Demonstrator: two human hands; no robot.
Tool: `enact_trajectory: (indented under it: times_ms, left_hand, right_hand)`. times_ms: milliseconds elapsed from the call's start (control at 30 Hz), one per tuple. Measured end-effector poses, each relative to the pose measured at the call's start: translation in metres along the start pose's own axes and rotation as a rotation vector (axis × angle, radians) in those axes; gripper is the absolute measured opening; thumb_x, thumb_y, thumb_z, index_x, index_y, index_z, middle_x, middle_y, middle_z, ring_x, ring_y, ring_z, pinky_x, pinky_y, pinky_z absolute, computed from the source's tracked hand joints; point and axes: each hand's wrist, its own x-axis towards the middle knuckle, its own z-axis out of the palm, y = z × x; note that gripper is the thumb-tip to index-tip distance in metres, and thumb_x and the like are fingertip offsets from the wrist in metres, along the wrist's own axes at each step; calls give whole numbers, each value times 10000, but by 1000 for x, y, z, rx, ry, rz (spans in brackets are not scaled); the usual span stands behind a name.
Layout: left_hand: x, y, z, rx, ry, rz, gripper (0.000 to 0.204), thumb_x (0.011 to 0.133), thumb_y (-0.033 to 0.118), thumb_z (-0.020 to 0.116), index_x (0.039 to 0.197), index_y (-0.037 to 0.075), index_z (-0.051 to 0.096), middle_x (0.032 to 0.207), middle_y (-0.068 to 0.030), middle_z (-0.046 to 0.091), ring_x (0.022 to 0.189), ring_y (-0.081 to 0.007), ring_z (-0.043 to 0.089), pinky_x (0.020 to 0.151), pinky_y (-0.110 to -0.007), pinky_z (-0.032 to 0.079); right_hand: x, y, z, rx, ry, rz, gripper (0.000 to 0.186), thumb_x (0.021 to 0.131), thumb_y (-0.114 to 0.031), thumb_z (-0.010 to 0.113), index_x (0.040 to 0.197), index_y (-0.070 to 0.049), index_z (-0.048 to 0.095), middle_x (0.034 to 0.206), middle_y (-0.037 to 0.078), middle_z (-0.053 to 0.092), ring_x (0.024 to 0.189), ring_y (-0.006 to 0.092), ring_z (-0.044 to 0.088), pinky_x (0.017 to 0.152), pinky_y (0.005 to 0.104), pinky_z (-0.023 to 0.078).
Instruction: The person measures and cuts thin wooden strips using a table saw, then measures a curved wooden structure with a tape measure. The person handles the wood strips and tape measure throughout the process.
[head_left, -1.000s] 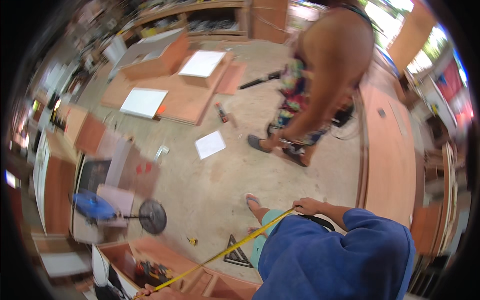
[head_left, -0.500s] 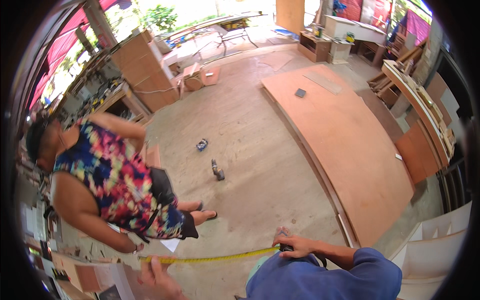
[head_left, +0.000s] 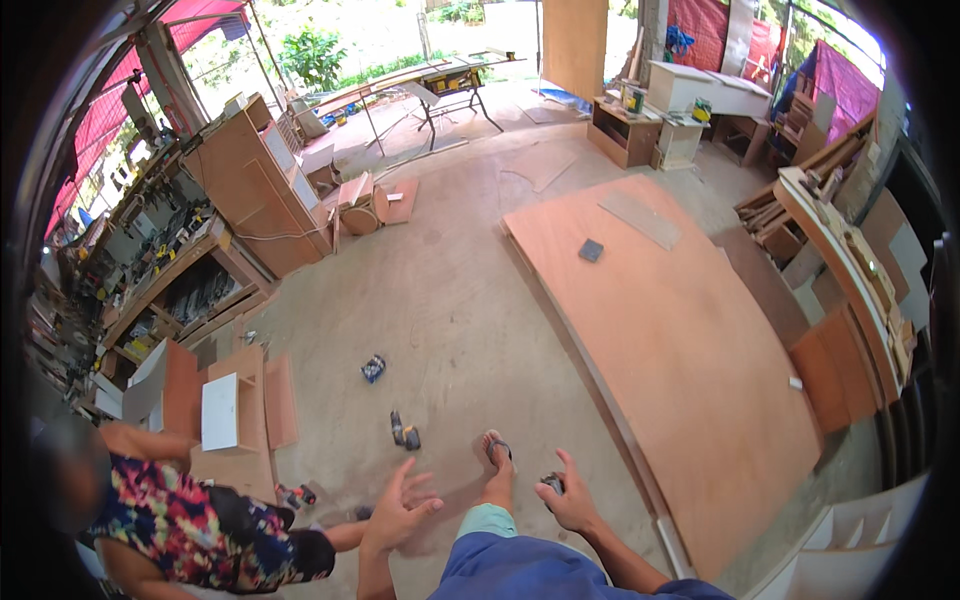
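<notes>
My left hand [head_left: 405, 505] is raised over the floor with its fingers spread, and it holds nothing. To its right my right hand [head_left: 572, 500] is closed around a dark tape measure [head_left: 551, 484]. No yellow blade shows from it now. Between the hands my sandalled foot [head_left: 497, 448] stands on the concrete. Ahead of my left hand a yellow-and-black cordless drill [head_left: 405, 432] lies on the floor. Beyond that lies a small blue-and-black tool [head_left: 373, 369], whose kind I cannot make out.
A large plywood sheet [head_left: 680, 350] lies raised on the right, with a small dark square block [head_left: 591, 251] on it. Another person [head_left: 200, 520] in a flowered top is at lower left. A tool-laden workbench [head_left: 165, 275] and tall wooden cabinet [head_left: 255, 190] line the left; a table saw [head_left: 455, 82] stands far ahead.
The yellow tape stretched between my hands is gone from sight. My left hand has come away from its end and opened. My view has turned; the other person now appears lower left.
</notes>
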Motion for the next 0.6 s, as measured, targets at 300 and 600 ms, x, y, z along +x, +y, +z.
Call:
enact_trajectory:
  times_ms: [300,600]
  left_hand:
    - [320,147,-4,157,-217,112,521,978,255,753,1412,22,586,1356,-147,660,1132,-221,687,925,-363,570]
    - [647,286,-14,295,-541,256,396,906,312,842,1077,-3,672,934,-137,773,857,-224,758,798,-368,595]
  right_hand:
    - [292,-145,-52,-247,-164,-240,1101,836,-269,838,1636,-43,117,1156,194,570,928,278,649,841,404,548]
    - [603,-253,-64,-87,-115,-361,1037,800,-119,831,1601,-71,174,1131,158,583,984,280,647,891,426,543]
